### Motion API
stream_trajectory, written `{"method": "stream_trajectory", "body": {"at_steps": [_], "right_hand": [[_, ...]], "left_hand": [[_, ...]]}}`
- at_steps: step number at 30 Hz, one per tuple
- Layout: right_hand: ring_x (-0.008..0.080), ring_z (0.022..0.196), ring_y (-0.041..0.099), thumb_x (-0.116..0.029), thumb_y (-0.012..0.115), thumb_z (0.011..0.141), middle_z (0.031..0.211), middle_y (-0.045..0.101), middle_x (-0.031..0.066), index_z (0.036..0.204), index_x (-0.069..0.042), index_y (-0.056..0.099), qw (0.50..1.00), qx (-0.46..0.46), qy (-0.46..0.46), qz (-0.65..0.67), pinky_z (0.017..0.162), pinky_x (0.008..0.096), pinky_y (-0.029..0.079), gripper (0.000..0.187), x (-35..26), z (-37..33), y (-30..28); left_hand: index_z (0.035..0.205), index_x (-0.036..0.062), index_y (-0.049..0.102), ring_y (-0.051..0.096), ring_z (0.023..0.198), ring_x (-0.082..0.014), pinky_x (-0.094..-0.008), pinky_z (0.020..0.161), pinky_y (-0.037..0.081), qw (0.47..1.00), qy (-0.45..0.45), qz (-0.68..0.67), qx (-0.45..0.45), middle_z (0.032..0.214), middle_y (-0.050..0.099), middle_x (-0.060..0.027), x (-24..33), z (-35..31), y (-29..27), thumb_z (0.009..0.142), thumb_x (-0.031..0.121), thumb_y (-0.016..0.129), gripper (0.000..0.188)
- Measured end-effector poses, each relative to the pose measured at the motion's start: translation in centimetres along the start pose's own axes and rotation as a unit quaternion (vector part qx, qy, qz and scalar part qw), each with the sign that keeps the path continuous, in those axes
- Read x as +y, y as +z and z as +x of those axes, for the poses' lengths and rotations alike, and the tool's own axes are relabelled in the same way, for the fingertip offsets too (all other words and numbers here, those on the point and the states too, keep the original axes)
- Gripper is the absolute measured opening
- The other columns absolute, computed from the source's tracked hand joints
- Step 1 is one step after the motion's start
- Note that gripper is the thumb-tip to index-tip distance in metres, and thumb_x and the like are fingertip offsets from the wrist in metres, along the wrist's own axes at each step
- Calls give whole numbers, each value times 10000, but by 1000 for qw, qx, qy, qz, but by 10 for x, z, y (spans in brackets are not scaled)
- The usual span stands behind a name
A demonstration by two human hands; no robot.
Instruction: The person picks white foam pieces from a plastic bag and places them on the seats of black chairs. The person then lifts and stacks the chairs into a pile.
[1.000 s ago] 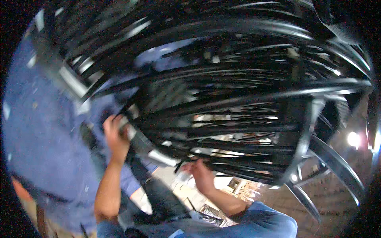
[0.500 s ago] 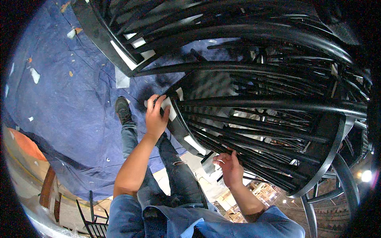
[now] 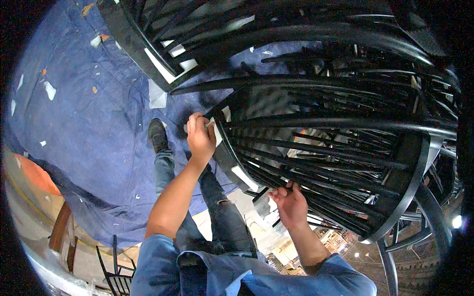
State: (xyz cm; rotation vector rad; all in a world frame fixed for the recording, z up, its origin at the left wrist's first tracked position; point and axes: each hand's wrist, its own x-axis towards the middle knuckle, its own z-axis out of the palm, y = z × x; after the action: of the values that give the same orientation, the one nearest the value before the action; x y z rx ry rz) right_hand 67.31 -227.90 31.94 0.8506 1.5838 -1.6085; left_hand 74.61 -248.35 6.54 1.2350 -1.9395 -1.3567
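A black spindle-back chair [image 3: 316,122] lies tipped in front of me, its spindles running from a near curved rail [image 3: 228,157] to a wide curved black piece [image 3: 412,192] at the right. White pads are stuck along the near rail. My left hand [image 3: 201,140] is closed over that rail's far corner, thumb by a white pad. Lower down, my right hand [image 3: 292,207] has its fingers curled up against the lowest spindles [image 3: 316,193]; the spindles partly hide what the fingertips grip.
Another black chair [image 3: 131,44] with white pads lies beyond. More black chairs crowd the right side. A blue tarp [image 3: 94,148] with white scraps covers the floor at left. My shoe [image 3: 158,135] stands on it. A small black chair [image 3: 116,271] is at lower left.
My left hand has closed more tightly over the rail corner. The fingers of my right hand have curled in against the spindles. The whole view has shifted slightly.
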Motion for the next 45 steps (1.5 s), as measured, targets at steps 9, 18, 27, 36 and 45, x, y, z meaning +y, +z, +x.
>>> {"method": "stream_trajectory", "body": {"at_steps": [9,18,27,36,45], "right_hand": [[272,889,566,-335,469,1073,778,542,57,1054,-140,577,1000,3,8,17,1012,529,440,224,-3,-4,4],[272,896,575,-337,478,1073,804,564,66,1041,-133,559,1000,-9,8,13,995,530,447,221,-4,-5,7],[318,1138,629,-444,439,1077,1197,653,189,1293,47,559,962,-110,29,-249,947,442,523,550,-13,-11,-15],[207,949,691,-273,654,988,1124,690,86,1305,-28,585,937,32,131,-323,788,350,564,406,105,28,-247],[266,1184,572,-154,709,890,1312,611,65,1299,-125,582,991,44,105,-69,820,576,531,429,191,188,-269]], "left_hand": [[972,13,547,557,974,-402,-453,833,460,1000,-19,4,23,1044,551,-178,-2,3,10,829,-7,659,183],[947,16,525,540,963,-401,-472,854,443,990,-42,-18,135,983,540,-176,2,-2,31,850,-12,635,149],[996,20,591,548,1008,-409,-460,919,434,998,-24,-31,55,1009,588,-186,-13,-3,20,863,54,678,162],[1418,57,506,456,1356,-375,-462,1140,353,986,107,64,-108,1437,520,-168,13,3,-12,843,44,670,598],[1400,41,520,486,1343,-371,-458,1138,359,968,163,98,-162,1415,550,-184,7,7,-2,847,85,691,581]]}}
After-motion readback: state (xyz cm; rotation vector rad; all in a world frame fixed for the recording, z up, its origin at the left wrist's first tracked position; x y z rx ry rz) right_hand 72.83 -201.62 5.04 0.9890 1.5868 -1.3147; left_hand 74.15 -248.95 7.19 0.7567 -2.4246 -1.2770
